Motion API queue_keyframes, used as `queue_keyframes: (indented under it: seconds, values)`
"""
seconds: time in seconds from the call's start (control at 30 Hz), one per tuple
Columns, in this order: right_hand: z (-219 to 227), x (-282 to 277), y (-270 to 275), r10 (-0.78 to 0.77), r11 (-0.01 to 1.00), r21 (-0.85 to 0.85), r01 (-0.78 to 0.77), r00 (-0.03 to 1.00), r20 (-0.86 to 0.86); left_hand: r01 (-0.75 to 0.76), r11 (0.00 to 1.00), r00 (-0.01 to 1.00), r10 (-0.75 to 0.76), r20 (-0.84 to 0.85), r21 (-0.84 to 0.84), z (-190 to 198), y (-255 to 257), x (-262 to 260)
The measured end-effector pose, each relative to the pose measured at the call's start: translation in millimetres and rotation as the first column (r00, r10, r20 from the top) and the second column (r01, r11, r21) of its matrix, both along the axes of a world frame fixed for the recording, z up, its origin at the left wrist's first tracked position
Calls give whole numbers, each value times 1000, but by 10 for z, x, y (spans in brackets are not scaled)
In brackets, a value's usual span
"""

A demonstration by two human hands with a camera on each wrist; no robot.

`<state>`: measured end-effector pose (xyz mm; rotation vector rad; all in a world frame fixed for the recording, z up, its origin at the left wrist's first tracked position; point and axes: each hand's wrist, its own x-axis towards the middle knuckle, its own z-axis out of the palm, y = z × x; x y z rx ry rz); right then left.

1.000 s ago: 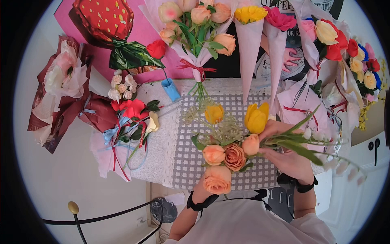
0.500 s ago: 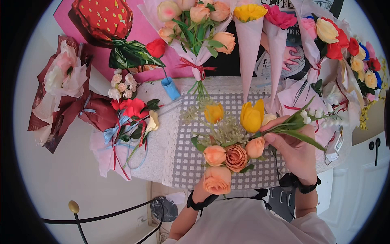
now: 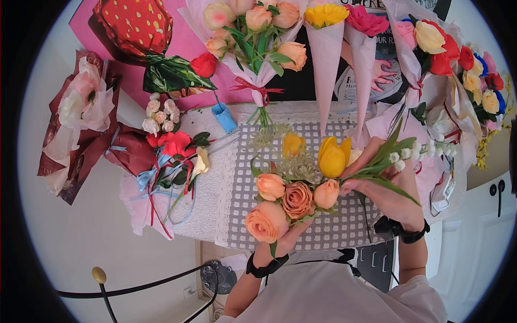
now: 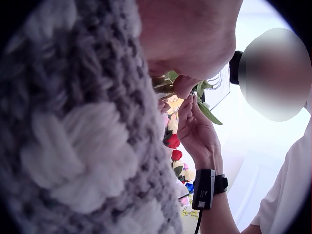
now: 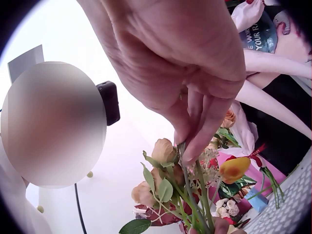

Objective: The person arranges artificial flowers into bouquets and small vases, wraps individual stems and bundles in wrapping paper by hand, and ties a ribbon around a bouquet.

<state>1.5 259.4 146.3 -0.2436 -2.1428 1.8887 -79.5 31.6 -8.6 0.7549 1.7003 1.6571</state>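
My left hand [image 3: 285, 242] grips the stems of a loose bouquet from below, and its fingers [image 5: 222, 226] show around the stems in the right wrist view. The bouquet has peach roses [image 3: 264, 220], a brownish-orange rose [image 3: 298, 199], yellow tulips [image 3: 334, 157] and fine pale filler flowers [image 3: 301, 168]. Beside the larger tulip, my right hand [image 3: 390, 185] pinches the stem of a lily-of-the-valley sprig [image 3: 412, 154] between thumb and fingers. Its white bells and long green leaves point to the right. In the right wrist view those fingertips are right at the bouquet's stems.
A grey-and-white checked cloth [image 3: 245, 188] lies beneath. Red roses with ribbons [image 3: 176, 144] and a dark red wrapped bouquet [image 3: 81, 124] are at left. A wrapped peach bouquet [image 3: 264, 54], paper cones [image 3: 326, 64] and mixed bouquets [image 3: 436, 48] line the back.
The lily-of-the-valley sprig has swung from lower right up to the right. The bouquet's peach roses have turned leftward, bringing more of my left hand into sight.
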Motion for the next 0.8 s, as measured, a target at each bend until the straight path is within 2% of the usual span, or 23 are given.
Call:
queue_keyframes:
  seconds: [0.07,0.13,0.2,0.27,0.33,0.4,0.43,0.47,0.5,0.57,0.63,0.67,0.73,0.8]
  values:
    - [4,3,-18,-15,999,45,14,999,34,-14,1000,1000,14,-13,10,-55,5,5]
    - [-1,-2,-40,-14,992,122,14,1000,-5,-28,999,999,29,-24,19,-133,-11,18]
    - [44,-20,-102,-32,993,114,28,999,40,-39,999,986,32,-165,-37,-193,-41,32]
    - [35,-21,-113,-49,993,109,40,995,83,-15,999,989,10,-149,-30,-143,-34,8]
    - [-98,-9,-86,38,921,380,-86,990,133,6,1000,991,-9,-135,-22,-69,-36,-25]
    - [-204,-10,-105,32,936,340,-92,984,177,54,998,999,-54,1,-28,-9,-49,-46]
    - [-243,-22,-137,5,964,263,-29,996,90,51,998,999,-51,0,-27,-28,-43,-42]
    - [-257,-31,-154,-30,984,178,28,1000,4,25,999,995,-24,-92,20,-73,-25,-34]
    - [-233,-23,-156,-29,983,179,28,1000,3,6,998,983,7,-183,69,-124,-16,-31]
    - [-147,18,-155,-106,947,319,32,970,218,5,997,977,12,-211,81,-275,-37,-26]
    - [-90,-5,-193,-90,961,275,37,979,185,8,996,971,14,-239,91,-331,-74,-20]
    - [-75,-17,-205,-72,972,230,36,986,150,28,999,969,-20,-245,28,-320,-98,-28]
    - [-124,-5,-205,-78,962,269,43,990,119,47,998,967,-54,-251,-34,-265,-96,-24]
    - [-144,12,-226,-81,951,305,51,993,87,63,998,995,-64,-72,-23,-150,-69,-4]
